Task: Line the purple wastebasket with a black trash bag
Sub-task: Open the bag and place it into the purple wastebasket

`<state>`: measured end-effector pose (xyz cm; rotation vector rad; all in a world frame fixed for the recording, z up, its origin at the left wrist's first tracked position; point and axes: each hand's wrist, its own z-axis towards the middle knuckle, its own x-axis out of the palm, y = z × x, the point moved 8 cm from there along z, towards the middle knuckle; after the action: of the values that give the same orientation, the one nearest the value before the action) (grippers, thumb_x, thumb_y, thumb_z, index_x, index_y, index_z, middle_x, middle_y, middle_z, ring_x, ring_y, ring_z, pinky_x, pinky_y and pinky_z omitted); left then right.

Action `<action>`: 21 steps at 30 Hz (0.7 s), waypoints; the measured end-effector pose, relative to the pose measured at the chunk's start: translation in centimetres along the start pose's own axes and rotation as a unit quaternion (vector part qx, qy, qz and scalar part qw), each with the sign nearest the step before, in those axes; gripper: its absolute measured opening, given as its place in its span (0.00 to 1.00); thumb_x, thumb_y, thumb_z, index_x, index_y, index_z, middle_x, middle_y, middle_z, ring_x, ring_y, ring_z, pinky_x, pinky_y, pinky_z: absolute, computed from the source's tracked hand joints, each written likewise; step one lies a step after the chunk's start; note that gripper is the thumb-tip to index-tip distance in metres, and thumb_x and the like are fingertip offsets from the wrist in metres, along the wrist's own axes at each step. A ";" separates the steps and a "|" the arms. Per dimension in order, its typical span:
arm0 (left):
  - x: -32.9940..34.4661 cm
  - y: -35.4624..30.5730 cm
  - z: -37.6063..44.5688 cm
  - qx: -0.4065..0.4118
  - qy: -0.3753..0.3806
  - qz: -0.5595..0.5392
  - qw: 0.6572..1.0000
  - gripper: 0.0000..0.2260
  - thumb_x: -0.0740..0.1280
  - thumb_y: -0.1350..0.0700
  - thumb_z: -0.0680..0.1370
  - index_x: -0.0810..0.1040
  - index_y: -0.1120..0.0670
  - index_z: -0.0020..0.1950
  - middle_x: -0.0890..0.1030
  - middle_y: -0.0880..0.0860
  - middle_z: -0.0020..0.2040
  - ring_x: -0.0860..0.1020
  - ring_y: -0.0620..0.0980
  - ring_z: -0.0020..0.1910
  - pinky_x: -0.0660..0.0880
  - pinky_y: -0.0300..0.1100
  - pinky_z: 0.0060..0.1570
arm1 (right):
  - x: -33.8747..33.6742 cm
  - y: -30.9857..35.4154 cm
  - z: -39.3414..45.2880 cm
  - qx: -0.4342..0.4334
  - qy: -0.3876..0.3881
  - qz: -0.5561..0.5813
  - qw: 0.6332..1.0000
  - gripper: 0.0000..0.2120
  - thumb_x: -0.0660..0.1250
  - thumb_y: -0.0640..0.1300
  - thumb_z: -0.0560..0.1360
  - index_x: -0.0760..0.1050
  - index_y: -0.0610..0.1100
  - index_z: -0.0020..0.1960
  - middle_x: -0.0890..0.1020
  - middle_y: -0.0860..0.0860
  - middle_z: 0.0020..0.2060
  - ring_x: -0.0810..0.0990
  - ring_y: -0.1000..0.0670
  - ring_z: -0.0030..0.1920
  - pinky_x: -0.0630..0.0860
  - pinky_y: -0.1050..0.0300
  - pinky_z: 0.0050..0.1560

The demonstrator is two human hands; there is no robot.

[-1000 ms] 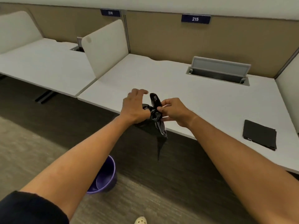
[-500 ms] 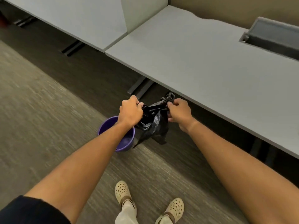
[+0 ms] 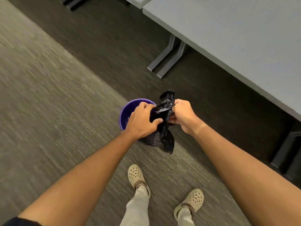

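Observation:
The purple wastebasket (image 3: 126, 112) stands on the carpet in front of my feet, its mouth half hidden by my left hand. A crumpled black trash bag (image 3: 162, 136) hangs between my hands, above the basket's right rim. My left hand (image 3: 143, 121) grips the bag's left side over the basket opening. My right hand (image 3: 182, 114) pinches the bag's upper right part, with a bunch of plastic sticking up above the fingers. The bag's lower end dangles beside the basket.
A grey desk (image 3: 236, 38) fills the upper right, with its metal legs (image 3: 169, 59) on the dark carpet behind the basket. Another desk leg (image 3: 283, 150) stands at the right. My two feet in beige clogs (image 3: 136, 175) are just below the basket.
The view has tilted down from the desk top to the floor. Both hands have carried the bag down from desk height to just above the basket.

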<state>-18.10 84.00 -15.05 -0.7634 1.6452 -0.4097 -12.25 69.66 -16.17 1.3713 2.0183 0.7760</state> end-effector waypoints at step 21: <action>-4.7 15.5 5.6 -0.185 -0.207 0.009 0.961 0.09 0.58 0.68 0.75 0.77 0.61 0.49 0.81 0.64 0.45 0.78 0.64 0.45 0.74 0.53 0.44 | 5.5 -3.5 14.2 -0.018 -0.115 -0.085 0.989 0.12 0.55 0.47 0.73 0.71 0.44 0.35 0.77 0.49 0.38 0.76 0.47 0.43 0.72 0.51 0.43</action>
<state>-16.34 99.13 -22.86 -1.0333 1.3398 0.0783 -5.68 75.80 -28.97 1.1903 1.9001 0.5487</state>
